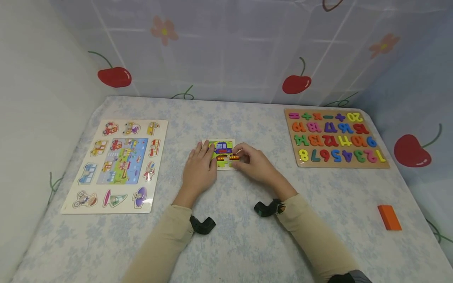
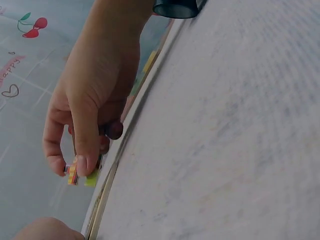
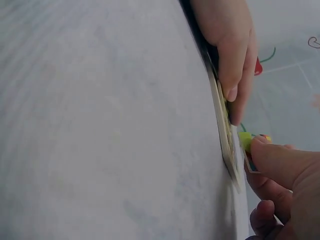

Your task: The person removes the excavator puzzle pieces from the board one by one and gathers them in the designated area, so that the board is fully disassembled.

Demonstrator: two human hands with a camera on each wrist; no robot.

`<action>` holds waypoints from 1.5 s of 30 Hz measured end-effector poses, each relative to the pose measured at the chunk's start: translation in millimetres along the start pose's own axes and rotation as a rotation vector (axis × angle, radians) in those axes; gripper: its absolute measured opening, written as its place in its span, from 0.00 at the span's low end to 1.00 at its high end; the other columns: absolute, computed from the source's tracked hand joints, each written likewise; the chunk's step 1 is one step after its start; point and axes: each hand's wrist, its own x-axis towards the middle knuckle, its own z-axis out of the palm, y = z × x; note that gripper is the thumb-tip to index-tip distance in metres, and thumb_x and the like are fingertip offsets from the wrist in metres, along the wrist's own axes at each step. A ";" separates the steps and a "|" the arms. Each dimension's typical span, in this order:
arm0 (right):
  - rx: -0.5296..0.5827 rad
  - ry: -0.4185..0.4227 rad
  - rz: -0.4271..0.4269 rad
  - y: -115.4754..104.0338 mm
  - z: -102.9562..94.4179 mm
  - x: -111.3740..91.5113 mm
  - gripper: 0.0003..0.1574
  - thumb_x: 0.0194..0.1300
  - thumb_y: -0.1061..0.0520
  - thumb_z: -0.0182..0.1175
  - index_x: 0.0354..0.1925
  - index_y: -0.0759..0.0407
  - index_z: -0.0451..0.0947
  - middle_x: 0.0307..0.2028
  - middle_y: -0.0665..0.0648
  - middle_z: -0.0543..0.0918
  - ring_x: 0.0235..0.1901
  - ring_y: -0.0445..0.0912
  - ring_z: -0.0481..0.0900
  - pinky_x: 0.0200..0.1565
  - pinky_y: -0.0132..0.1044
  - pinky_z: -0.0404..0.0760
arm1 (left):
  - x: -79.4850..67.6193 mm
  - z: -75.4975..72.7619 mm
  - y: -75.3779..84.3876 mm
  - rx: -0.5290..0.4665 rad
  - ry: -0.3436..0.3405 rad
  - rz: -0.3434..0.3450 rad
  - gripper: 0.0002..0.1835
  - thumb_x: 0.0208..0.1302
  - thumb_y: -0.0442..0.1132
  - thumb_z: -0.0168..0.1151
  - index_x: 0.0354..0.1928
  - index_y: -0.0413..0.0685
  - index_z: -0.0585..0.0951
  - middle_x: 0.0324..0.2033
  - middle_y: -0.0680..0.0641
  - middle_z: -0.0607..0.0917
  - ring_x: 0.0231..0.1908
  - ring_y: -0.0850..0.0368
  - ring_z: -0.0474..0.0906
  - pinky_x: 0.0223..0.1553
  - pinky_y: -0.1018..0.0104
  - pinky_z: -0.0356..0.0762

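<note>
A small jigsaw puzzle (image 1: 223, 147) with a blue vehicle on a green and yellow picture lies mid-table in the head view. My left hand (image 1: 200, 167) rests over its left side, fingers straight and partly hiding it. With thumb and fingertips my right hand (image 1: 257, 164) pinches a puzzle piece (image 1: 234, 157) at the puzzle's lower right. In the left wrist view, the red, yellow and green edges of this piece (image 2: 73, 176) show tilted above the board's edge. The right wrist view has the piece (image 3: 244, 139) between thumb and fingers, beside the left fingertips.
At the left lies a white peg-style picture board (image 1: 85, 157) with vehicle shapes. A wooden board (image 1: 339, 166) of colourful numbers and signs lies at the right. Nearer the right edge is an orange block (image 1: 389, 217). A cherry-patterned curtain (image 1: 226, 51) hangs behind the table.
</note>
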 end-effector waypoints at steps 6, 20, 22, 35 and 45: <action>0.001 0.030 0.123 4.0 -21.8 -10.9 0.14 0.64 0.52 0.68 0.45 0.46 0.74 0.37 0.52 0.85 0.28 0.48 0.69 0.31 0.39 0.68 | -1.5 1.0 -0.9 -0.013 0.016 0.003 0.30 0.78 0.50 0.38 0.77 0.51 0.58 0.78 0.49 0.54 0.79 0.49 0.44 0.79 0.52 0.42; -0.153 0.054 0.286 32.5 -76.6 -45.0 0.14 0.65 0.52 0.67 0.46 0.50 0.76 0.41 0.58 0.84 0.32 0.50 0.74 0.32 0.38 0.72 | -1.6 1.2 -0.4 -0.016 0.020 0.005 0.30 0.78 0.50 0.38 0.77 0.51 0.59 0.78 0.48 0.55 0.79 0.48 0.44 0.79 0.52 0.42; -0.182 0.058 0.304 35.2 -79.8 -47.1 0.14 0.65 0.51 0.67 0.47 0.50 0.75 0.41 0.58 0.83 0.33 0.51 0.75 0.33 0.38 0.73 | -1.9 1.1 -0.6 -0.018 0.021 0.007 0.30 0.78 0.50 0.38 0.77 0.50 0.59 0.78 0.48 0.55 0.79 0.48 0.44 0.79 0.51 0.42; -0.256 0.059 0.343 44.2 -87.1 -50.1 0.17 0.67 0.50 0.65 0.52 0.49 0.74 0.46 0.60 0.82 0.67 0.66 0.64 0.57 0.66 0.70 | -1.6 3.3 -1.3 -0.016 0.021 0.007 0.29 0.78 0.50 0.38 0.77 0.51 0.59 0.78 0.48 0.55 0.79 0.49 0.44 0.79 0.52 0.42; -0.401 0.098 0.285 43.8 -84.9 -50.7 0.18 0.65 0.49 0.67 0.51 0.50 0.78 0.42 0.57 0.82 0.50 0.57 0.70 0.45 0.54 0.72 | -1.6 3.1 -1.1 -0.026 0.016 0.003 0.29 0.78 0.50 0.37 0.77 0.51 0.59 0.78 0.49 0.55 0.79 0.49 0.43 0.79 0.52 0.41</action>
